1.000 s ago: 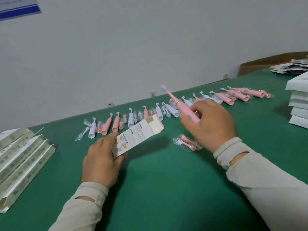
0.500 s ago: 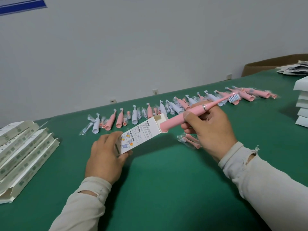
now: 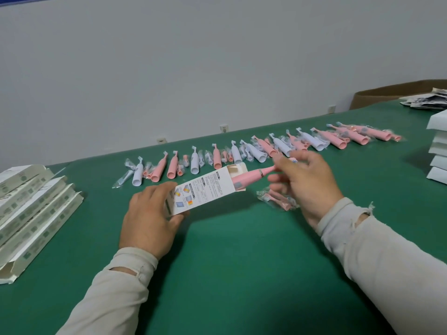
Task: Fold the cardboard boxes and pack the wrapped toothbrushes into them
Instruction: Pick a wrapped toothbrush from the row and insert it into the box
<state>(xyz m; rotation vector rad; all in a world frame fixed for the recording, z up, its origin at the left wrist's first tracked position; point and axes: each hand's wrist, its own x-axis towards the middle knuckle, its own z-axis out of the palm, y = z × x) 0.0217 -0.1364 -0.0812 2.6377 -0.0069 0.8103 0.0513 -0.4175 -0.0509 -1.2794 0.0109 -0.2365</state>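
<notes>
My left hand (image 3: 150,221) grips the near end of a white printed cardboard box (image 3: 205,189) held just above the green table (image 3: 242,274), its open end facing right. A pink toothbrush (image 3: 251,176) sticks partway out of that open end, its thick handle inside. My right hand (image 3: 307,184) pinches the toothbrush by its head end. A small clear packet of pink brush heads (image 3: 278,201) lies on the table under my right hand. A long row of wrapped pink and white toothbrushes (image 3: 254,151) runs along the far side of the table.
Flat white unfolded boxes (image 3: 31,213) lie fanned out at the left edge. White boxes (image 3: 439,151) are stacked at the right edge. Printed leaflets (image 3: 428,102) and a brown carton (image 3: 387,93) sit at the far right corner. A white wall stands behind.
The pink toothbrush was turned round, its handle set at the box mouth, and has now slid deeper into the box. My right hand has shifted to the brush's head end.
</notes>
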